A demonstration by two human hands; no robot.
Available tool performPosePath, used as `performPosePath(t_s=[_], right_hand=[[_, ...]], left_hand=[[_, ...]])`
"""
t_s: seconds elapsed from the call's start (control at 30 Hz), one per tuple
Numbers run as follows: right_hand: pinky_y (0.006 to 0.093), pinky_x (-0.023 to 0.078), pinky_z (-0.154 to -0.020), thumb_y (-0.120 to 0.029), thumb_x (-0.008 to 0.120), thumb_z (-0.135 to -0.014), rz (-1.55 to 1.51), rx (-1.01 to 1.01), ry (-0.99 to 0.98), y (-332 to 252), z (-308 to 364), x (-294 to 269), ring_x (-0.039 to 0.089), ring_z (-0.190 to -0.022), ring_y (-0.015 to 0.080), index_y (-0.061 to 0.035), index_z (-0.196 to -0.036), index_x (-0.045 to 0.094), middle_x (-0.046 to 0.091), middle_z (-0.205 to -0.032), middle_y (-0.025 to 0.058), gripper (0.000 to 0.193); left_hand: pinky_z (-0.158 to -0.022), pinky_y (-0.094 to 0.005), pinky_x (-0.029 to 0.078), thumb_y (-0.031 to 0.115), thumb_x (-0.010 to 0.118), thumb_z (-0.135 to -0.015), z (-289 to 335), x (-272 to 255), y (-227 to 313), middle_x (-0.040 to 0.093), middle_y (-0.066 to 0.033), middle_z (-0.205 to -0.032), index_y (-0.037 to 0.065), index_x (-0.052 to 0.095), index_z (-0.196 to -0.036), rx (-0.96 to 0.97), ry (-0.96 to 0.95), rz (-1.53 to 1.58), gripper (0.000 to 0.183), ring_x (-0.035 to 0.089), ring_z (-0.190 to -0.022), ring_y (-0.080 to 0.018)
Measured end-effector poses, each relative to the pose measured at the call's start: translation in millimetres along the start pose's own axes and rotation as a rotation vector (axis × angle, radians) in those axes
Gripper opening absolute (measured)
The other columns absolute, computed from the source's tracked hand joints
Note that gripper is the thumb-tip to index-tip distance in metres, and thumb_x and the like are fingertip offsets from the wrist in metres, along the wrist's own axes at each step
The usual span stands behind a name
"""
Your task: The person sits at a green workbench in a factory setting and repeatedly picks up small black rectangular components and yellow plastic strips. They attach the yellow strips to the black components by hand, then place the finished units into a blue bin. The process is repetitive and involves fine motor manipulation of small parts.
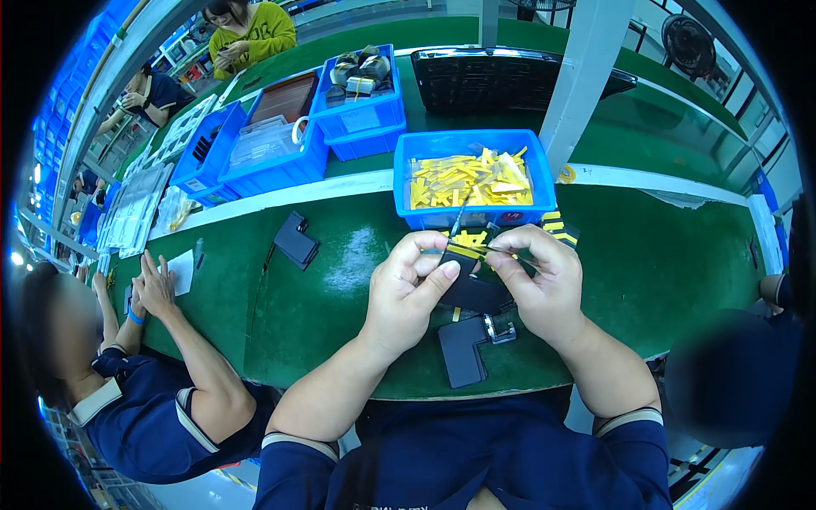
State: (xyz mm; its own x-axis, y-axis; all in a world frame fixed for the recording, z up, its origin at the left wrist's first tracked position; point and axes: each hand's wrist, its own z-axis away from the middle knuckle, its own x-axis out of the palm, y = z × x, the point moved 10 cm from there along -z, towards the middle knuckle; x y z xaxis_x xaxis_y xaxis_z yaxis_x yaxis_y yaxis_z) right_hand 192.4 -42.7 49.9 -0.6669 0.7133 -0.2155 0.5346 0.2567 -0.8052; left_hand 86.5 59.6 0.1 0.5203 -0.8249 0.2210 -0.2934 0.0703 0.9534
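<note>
My left hand (410, 285) and my right hand (539, 280) meet over the green table (663, 255). Together they hold a flat black L-shaped part (476, 293) with a yellow strip (466, 250) on its upper edge. My left thumb and fingers pinch the part's left side. My right fingers pinch the strip together with thin tweezers (461, 212) that point up. Just beyond my hands stands a blue bin (544, 174) full of yellow strips (467, 180).
Another black L-shaped part (463, 350) and a small metal clip (500, 331) lie near the table's front edge. A stack of black parts (296, 240) lies left. Several blue bins (280, 166) stand at the back. A person (153, 374) sits at my left, a white post (586, 76) rises right.
</note>
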Motion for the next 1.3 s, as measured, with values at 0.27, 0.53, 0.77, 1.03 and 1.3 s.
performPosePath(t_s=[0.27, 0.53, 0.77, 1.03, 1.3], right_hand=[[0.0329, 0.045, -0.056, 0.003, 0.067, -0.070, 0.189, -0.227, 0.032, -21.8, -0.1, 2.2, 0.058, -0.063, 0.0248, 0.0003, -0.078, 0.059, 0.059, -0.069, 0.0102, 0.012], [0.0339, 0.043, -0.056, 0.001, 0.069, -0.063, 0.195, -0.350, -0.133, -39.5, 5.3, 17.4, 0.055, -0.062, 0.0257, -0.0045, -0.075, 0.057, 0.055, -0.068, 0.0084, 0.018], [0.0258, 0.045, -0.060, 0.005, 0.062, -0.077, 0.281, 0.139, -0.140, 42.5, -18.0, -13.9, 0.056, -0.063, 0.0132, 0.0040, -0.104, 0.058, 0.058, -0.074, 0.0086, 0.027], [0.0290, 0.046, -0.054, 0.002, 0.065, -0.073, 0.249, 0.008, -0.162, -9.6, -15.8, -3.3, 0.058, -0.057, 0.0170, -0.0035, -0.123, 0.049, 0.058, -0.067, 0.0073, 0.053], [0.0325, 0.044, -0.052, -0.002, 0.070, -0.071, 0.429, -0.284, 0.017, -18.9, -8.9, -6.7, 0.056, -0.057, 0.0225, -0.0018, -0.089, 0.068, 0.057, -0.065, 0.0088, 0.019]], left_hand=[[-0.075, -0.0235, 0.049, 0.003, 0.059, -0.087, 7.8, 6.1, 19.1, 0.067, -0.0118, -0.096, -0.001, 0.049, -0.111, 0.161, 0.069, -0.571, 0.026, 0.064, -0.085, -0.0125], [-0.064, -0.0260, 0.050, 0.003, 0.060, -0.085, 2.1, -14.8, 17.0, 0.069, -0.0134, -0.083, -0.001, 0.053, -0.105, 0.186, 0.220, -0.517, 0.021, 0.066, -0.075, -0.0122], [-0.069, -0.0224, 0.049, 0.002, 0.055, -0.089, -3.0, -14.1, -0.8, 0.068, -0.0131, -0.092, -0.002, 0.049, -0.108, 0.032, 0.140, -0.091, 0.020, 0.062, -0.081, -0.0096], [-0.068, -0.0226, 0.050, 0.002, 0.056, -0.089, -1.7, -9.3, -7.7, 0.069, -0.0124, -0.091, -0.001, 0.049, -0.108, 0.015, 0.123, -0.143, 0.021, 0.062, -0.080, -0.0083], [-0.075, -0.0229, 0.049, 0.002, 0.054, -0.091, 2.9, 0.3, 4.2, 0.067, -0.0143, -0.096, -0.002, 0.046, -0.110, 0.058, 0.050, -0.398, 0.021, 0.062, -0.086, -0.0117]])
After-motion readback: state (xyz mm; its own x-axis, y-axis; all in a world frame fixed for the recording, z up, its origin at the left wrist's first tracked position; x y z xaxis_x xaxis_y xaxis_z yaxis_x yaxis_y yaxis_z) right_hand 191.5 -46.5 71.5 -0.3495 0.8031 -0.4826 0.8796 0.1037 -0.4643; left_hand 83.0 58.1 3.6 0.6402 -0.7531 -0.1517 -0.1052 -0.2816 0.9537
